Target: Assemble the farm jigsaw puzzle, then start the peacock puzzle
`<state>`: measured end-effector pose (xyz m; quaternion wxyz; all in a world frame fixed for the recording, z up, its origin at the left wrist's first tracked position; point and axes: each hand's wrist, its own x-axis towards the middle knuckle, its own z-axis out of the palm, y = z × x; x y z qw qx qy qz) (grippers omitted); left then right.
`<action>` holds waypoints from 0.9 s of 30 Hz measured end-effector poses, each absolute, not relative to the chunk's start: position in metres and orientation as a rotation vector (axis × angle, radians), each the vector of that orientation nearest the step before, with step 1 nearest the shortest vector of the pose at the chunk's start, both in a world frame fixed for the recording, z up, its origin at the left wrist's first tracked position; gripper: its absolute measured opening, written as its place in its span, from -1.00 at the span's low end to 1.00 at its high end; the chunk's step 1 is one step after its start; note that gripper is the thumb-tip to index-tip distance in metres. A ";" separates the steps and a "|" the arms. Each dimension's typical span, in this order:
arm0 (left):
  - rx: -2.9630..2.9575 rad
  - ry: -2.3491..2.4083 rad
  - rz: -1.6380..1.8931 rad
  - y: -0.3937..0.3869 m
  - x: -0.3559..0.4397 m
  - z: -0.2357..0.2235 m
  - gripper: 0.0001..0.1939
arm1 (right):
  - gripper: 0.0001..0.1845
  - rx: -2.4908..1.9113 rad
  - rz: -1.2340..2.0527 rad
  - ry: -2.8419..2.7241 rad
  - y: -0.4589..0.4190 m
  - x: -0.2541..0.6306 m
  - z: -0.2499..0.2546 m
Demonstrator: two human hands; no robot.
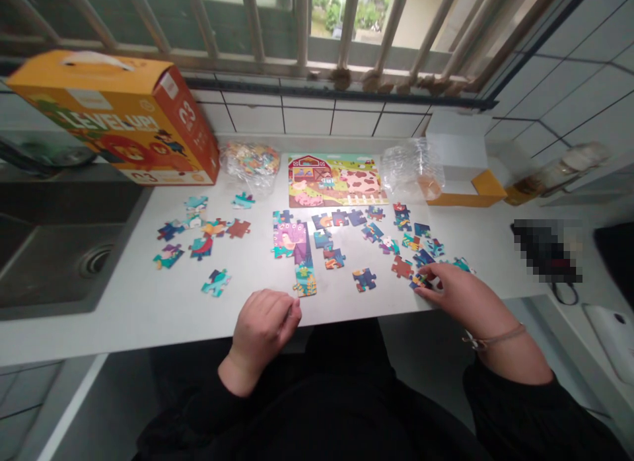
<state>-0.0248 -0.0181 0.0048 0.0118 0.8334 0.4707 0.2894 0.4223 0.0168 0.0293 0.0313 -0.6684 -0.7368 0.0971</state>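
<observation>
My right hand (458, 292) pinches a dark jigsaw puzzle piece (420, 281) between thumb and fingers, low over the counter at the right. Loose pieces lie close around it, among them a brown piece (401, 267). My left hand (265, 325) rests at the counter's front edge, its fingers curled closed with nothing visible in them. Just beyond it is a partly joined puzzle section (291, 240) with a purple peacock, running down to a green and yellow piece (306, 279). A single blue piece (364, 279) lies between the hands.
Several more pieces (201, 247) are scattered at the left, near the sink (94, 249). At the back stand an orange box (123, 127), a bag of pieces (251, 162), a finished farm puzzle (337, 180), crumpled clear plastic (411, 167) and an opened box (465, 160).
</observation>
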 end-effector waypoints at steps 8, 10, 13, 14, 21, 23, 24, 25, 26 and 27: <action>2.611 1.499 0.877 -0.019 -0.023 0.006 -0.73 | -0.68 -1.784 0.176 -2.298 0.006 0.361 0.034; 2.610 1.505 0.877 -0.020 -0.023 0.008 -0.73 | -0.62 -1.689 0.153 -2.300 0.000 0.340 0.027; 2.613 1.501 0.874 -0.020 -0.023 0.009 -0.73 | -0.56 -1.589 0.073 -2.287 -0.009 0.315 0.010; 2.615 1.496 0.873 -0.021 -0.023 0.009 -0.73 | -0.55 -1.560 0.025 -2.280 -0.011 0.309 0.004; 2.620 1.461 0.893 -0.021 -0.024 0.006 -0.76 | -0.57 -1.476 -0.242 -2.247 -0.016 0.294 -0.014; 2.625 1.460 0.895 -0.021 -0.024 0.006 -0.76 | -0.58 -1.476 -0.241 -2.246 -0.015 0.294 -0.014; 2.628 1.460 0.895 -0.021 -0.024 0.006 -0.76 | -0.58 -1.472 -0.243 -2.245 -0.015 0.295 -0.013; 2.630 1.460 0.892 -0.021 -0.024 0.006 -0.76 | -0.58 -1.469 -0.244 -2.246 -0.015 0.295 -0.013; 2.630 1.461 0.888 -0.021 -0.024 0.006 -0.76 | -0.57 -1.466 -0.245 -2.245 -0.015 0.295 -0.013; 2.630 1.461 0.886 -0.021 -0.024 0.006 -0.76 | -0.57 -1.460 -0.244 -2.245 -0.014 0.294 -0.012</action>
